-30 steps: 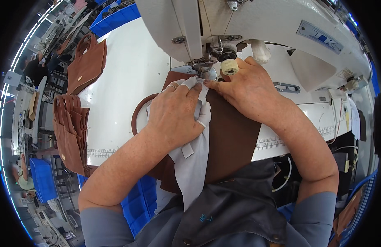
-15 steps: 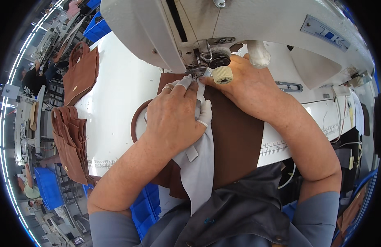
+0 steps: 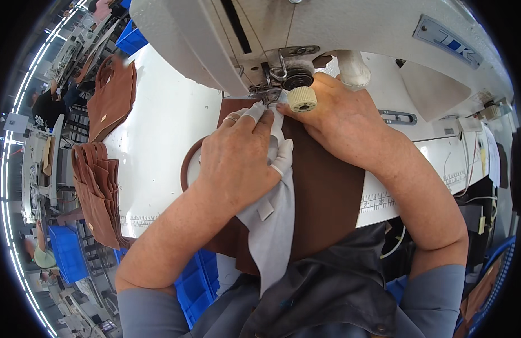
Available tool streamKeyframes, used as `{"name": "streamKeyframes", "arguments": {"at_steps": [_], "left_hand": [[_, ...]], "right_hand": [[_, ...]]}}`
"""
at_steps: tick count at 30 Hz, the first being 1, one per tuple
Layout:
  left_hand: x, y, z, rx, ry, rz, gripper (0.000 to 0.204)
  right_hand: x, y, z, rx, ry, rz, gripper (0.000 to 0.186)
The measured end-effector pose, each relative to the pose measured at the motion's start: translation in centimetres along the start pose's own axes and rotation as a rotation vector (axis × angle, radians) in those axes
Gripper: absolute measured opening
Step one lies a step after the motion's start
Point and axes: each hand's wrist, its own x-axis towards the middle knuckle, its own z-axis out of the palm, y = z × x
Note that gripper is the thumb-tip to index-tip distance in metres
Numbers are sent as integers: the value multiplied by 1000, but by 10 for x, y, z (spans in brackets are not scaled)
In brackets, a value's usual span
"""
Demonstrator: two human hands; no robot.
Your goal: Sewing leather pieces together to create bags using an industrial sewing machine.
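At the needle and presser foot of a white sewing machine, a strip of pale grey lining cloth lies over a brown bag panel. My left hand, white covers on some fingers, holds the grey cloth with its fingertips close to the foot. The thumb rests on a fold of it. From the right comes my right hand, its thumb tip on the cloth beside the foot; its other fingers are partly hidden behind the machine's cream knob. A brown loop handle curves out left of the panel.
On the white table, at the left, stand a brown handbag and a stack of brown bags. A ruler strip runs along the front edge. A slotted metal plate lies right of my right hand. Blue crates sit below.
The view has shifted slightly. Both hands keep their places by the presser foot, and the grey cloth and brown panel lie nearly as before.
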Motion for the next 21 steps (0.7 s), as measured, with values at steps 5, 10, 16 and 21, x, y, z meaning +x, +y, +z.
{"name": "streamKeyframes", "arguments": {"at_steps": [5, 10, 16, 21], "left_hand": [[3, -15, -9, -49, -94, 47, 40], [1, -11, -8, -38, -88, 40, 39], [0, -8, -5, -37, -34, 18, 39], [-1, -6, -1, -14, -15, 22, 40]], "right_hand": [[0, -6, -1, 54, 62, 11, 22], [-1, -2, 0, 72, 63, 5, 20], [-1, 1, -2, 71, 48, 8, 19], [-15, 5, -41, 109, 111, 28, 16]]}}
